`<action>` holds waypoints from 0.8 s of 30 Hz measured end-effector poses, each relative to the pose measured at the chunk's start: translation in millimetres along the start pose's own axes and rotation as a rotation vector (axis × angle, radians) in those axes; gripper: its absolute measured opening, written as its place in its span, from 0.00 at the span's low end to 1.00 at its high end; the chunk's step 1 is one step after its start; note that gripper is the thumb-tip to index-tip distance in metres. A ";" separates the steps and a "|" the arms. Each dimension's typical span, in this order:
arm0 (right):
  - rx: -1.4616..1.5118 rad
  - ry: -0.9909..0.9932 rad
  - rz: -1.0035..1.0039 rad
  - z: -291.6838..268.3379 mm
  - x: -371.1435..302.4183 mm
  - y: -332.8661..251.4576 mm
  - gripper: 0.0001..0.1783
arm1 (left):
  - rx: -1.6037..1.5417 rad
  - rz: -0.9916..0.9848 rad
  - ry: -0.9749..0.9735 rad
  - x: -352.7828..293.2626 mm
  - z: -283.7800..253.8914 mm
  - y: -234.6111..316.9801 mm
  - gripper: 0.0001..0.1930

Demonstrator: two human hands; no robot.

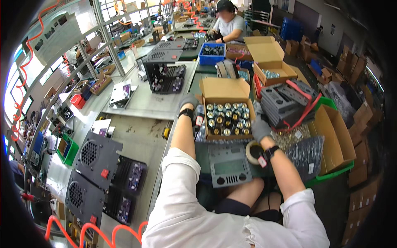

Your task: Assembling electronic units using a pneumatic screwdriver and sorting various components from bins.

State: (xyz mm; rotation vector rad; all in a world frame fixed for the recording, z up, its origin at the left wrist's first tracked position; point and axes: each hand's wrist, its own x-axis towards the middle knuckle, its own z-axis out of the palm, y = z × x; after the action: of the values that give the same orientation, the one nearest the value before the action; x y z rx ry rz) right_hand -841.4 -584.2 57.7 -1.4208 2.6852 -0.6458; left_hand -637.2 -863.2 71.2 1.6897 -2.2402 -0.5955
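Observation:
An open cardboard box filled with rows of round metal-and-black parts stands in front of me, its lid flap folded back. My left hand, in a grey glove, is beside the box's far left corner; its fingertips are hidden. Against the box's right wall, my grey-gloved right hand has its fingers closed on the edge. Closer to me lies a grey panel with a rectangular window and slots. A roll of tape sits under my right wrist, beside the panel.
Stacked grey panels with a red strap, a black plastic bag and a green crate holding a carton are on the right. Black housings lie along the left bench. A blue bin stands farther back, near a co-worker.

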 end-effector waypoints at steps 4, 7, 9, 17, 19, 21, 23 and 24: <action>0.007 0.039 0.009 -2.7 -17.0 -0.4 0.14 | -0.253 0.043 0.012 53.3 24.1 2.4 0.23; 0.017 0.075 0.006 -1.7 -22.1 -0.2 0.15 | 0.400 0.523 -0.194 80.1 26.8 5.8 0.20; 0.031 0.100 0.016 -0.9 -22.4 -0.3 0.15 | 0.390 0.472 -0.269 91.2 27.4 7.4 0.16; 0.024 0.063 0.026 -2.6 -21.0 -4.2 0.14 | 0.191 0.598 -0.251 135.2 38.7 -6.7 0.14; 0.011 0.063 0.048 -2.9 -20.8 -4.8 0.13 | 0.288 0.548 -0.106 139.3 30.9 -11.1 0.13; 0.015 0.052 0.065 -3.6 -20.8 -4.4 0.14 | 0.556 0.614 -0.150 133.2 18.7 -15.9 0.13; 0.023 0.067 0.099 -4.0 -21.0 -4.2 0.15 | 0.335 0.502 -0.283 120.4 2.9 -22.9 0.10; 0.019 0.072 0.077 -3.8 -21.0 -4.6 0.15 | -0.120 0.309 -0.339 114.0 -2.7 -24.0 0.10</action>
State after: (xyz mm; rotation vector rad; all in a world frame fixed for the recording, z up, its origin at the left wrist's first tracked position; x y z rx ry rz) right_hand -826.4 -568.3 59.5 -1.3072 2.7649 -0.7280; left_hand -647.7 -978.6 58.8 1.2232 -2.5654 -0.9731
